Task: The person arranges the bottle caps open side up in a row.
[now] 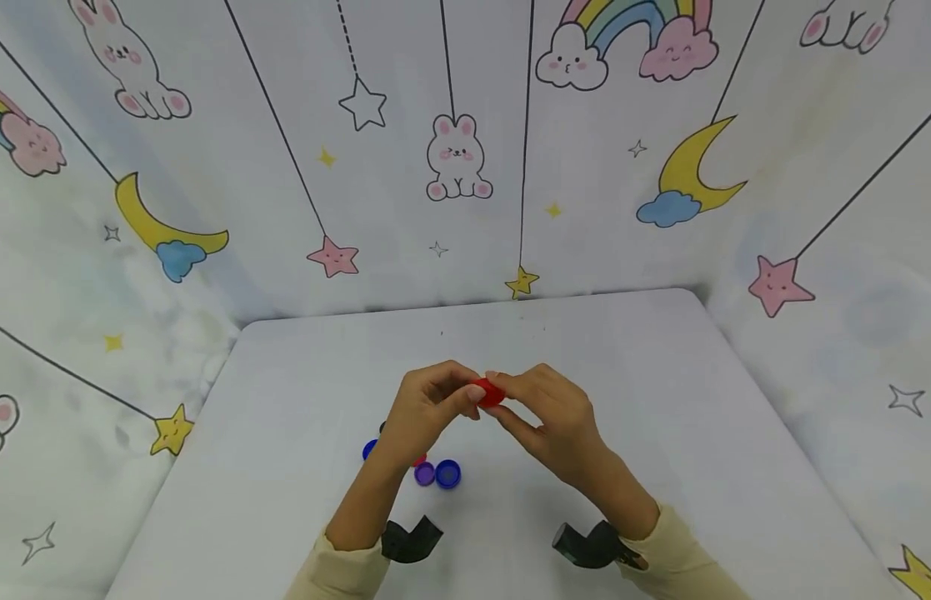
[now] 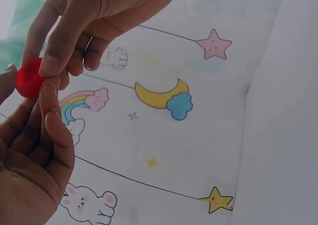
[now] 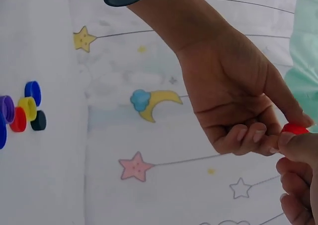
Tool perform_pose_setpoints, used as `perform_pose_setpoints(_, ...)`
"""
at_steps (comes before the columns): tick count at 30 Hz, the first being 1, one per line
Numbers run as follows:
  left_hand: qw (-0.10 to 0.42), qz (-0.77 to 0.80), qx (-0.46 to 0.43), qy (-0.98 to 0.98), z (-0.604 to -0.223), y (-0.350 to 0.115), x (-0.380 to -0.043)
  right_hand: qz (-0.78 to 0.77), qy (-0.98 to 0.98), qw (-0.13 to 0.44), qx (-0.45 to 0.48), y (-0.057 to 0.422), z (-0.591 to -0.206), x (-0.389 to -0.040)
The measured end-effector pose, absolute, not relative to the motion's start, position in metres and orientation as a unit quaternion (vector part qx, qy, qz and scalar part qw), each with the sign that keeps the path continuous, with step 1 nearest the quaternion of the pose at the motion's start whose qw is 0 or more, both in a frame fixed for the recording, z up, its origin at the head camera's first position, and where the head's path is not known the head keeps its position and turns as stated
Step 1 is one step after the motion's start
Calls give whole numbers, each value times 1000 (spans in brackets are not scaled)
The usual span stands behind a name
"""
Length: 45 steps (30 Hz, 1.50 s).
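A small red bottle cap (image 1: 489, 392) is held up between both hands over the white table. My left hand (image 1: 433, 408) pinches its left side with thumb and fingers. From the right, my right hand (image 1: 553, 421) grips the cap's edge between thumb and fingertips. In the left wrist view the red cap (image 2: 31, 78) shows at the left edge with fingertips on it from several sides. Fingers largely cover it in the right wrist view.
Several more caps lie on the white table (image 1: 623, 358), partly behind the left forearm: a purple cap (image 1: 424, 474), a blue cap (image 1: 448, 474), a yellow cap (image 3: 28, 109), another red cap (image 3: 18, 119) and a black cap (image 3: 39, 120). A patterned cloth (image 1: 405, 225) surrounds the table.
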<state>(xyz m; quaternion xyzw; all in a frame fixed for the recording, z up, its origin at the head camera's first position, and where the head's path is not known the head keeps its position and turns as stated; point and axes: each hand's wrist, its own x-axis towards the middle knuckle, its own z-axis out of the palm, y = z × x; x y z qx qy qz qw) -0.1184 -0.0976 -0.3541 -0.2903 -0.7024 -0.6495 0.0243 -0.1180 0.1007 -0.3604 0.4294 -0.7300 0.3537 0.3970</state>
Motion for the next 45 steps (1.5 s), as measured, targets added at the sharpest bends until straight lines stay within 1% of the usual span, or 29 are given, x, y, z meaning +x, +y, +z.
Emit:
perform_pose_setpoints(2,0,-655,-278,-702,-353,-98,-118,347,-730,402,429,101,-362,-117)
perform_pose_setpoints(4,-5,-651,-269,-709,-353,-99,-118,349,-733,401,424,101,-364,-117)
perform_pose_setpoints(6,4,-647,-260,-717,-353,-98,-117,358,-735,395,419,101,-365,-118)
perform_pose_setpoints(9,34,-629,-266,-729,-354,-98,-114,380,-734,384,411,103,-367,-119)
perform_pose_setpoints(14,71,-559,-331,-757,-356,-101,-115,412,-735,362,399,108,-372,-120)
perform_pose_setpoints(18,78,-521,-363,-768,-360,-105,-114,432,-745,325,392,113,-376,-120)
perform_pose_setpoints(22,78,-508,-358,-779,-369,-106,-110,433,-759,289,391,115,-381,-118)
perform_pose_setpoints(27,100,-488,-327,-803,-389,-102,-105,424,-776,262,387,113,-397,-114)
perform_pose_setpoints(30,92,-466,-312,-823,-407,-100,-100,419,-789,237,382,114,-414,-109)
perform_pose_setpoints(35,44,-453,-274,-848,-442,-99,-85,418,-804,185,380,117,-449,-99)
perform_pose_setpoints(39,18,-442,-236,-865,-461,-99,-76,416,-811,154,381,114,-475,-95)
perform_pose_setpoints(42,15,-417,-224,-881,-474,-101,-73,413,-815,138,383,111,-491,-92)
perform_pose_setpoints(45,31,-379,-228,-896,-485,-101,-71,412,-818,128,380,109,-505,-88)
